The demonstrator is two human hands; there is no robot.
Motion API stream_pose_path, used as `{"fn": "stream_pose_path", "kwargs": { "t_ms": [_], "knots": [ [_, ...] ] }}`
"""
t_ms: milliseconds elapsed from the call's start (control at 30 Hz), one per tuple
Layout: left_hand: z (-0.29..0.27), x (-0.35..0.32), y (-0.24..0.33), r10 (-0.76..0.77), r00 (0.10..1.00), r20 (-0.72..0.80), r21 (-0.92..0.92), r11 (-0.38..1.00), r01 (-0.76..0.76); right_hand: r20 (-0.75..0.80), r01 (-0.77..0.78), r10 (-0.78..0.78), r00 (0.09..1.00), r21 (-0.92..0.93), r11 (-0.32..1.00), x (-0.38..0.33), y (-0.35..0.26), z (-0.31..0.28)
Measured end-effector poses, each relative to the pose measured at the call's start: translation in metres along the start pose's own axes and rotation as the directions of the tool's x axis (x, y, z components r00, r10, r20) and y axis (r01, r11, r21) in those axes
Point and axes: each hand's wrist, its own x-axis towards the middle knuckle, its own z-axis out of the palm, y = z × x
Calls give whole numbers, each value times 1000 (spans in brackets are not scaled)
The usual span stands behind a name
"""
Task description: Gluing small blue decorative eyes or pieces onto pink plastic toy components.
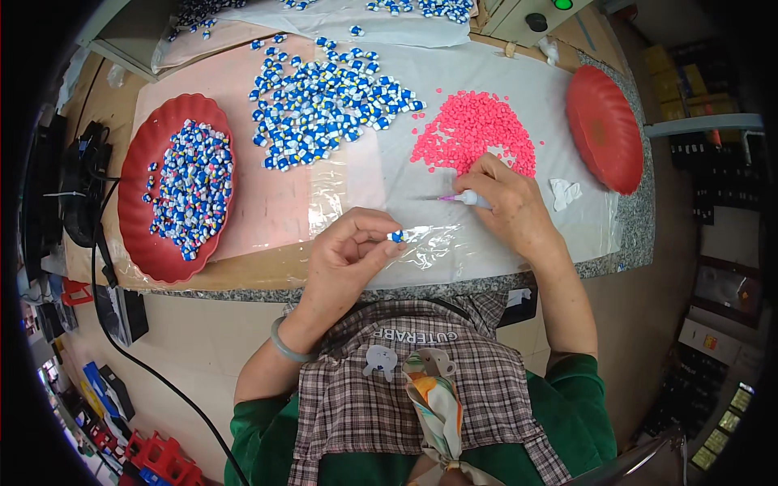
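My left hand (350, 253) is closed, pinching a small blue-and-white piece (396, 236) between thumb and forefinger above the front of the table. My right hand (515, 202) is wrapped round a small whitish needle-tip bottle (468, 198), its purple collar and thin needle pointing left toward the left hand. The right fingertips reach the near edge of a heap of tiny bright pink pieces (476, 121); whether they also pinch one is hidden. Left of that heap lies a spread of blue-and-white pieces (316, 109) with yellow spots, like the held one.
On the left, a red scalloped dish (134, 202) holds many blue-and-white pieces with pink bits. Another red scalloped dish (604, 130) sits at the right edge. A crumpled white tissue (565, 193) lies beside my right hand. Clear plastic sheeting covers the table; a black cable (154, 368) hangs at left.
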Motion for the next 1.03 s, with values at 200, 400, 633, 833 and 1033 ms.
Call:
{"fn": "stream_pose_path", "kwargs": {
  "t_ms": [200,400,633,833,1033],
  "knots": [
    [-15,2,7,53,993,-107,26,998,-50,72,-12,15,997,-44,999,4,-6,-6],
    [-15,1,4,97,985,-141,33,995,-94,31,-75,69,997,349,934,-4,-1,3],
    [12,12,-1,58,998,38,230,971,-65,101,-207,204,974,762,613,-16,-19,20],
    [16,13,-4,52,997,58,277,959,-67,127,-212,189,974,812,545,-19,-32,20],
    [16,13,-5,88,993,79,354,929,-111,101,-198,190,977,770,606,-22,-32,25]
  ]
}}
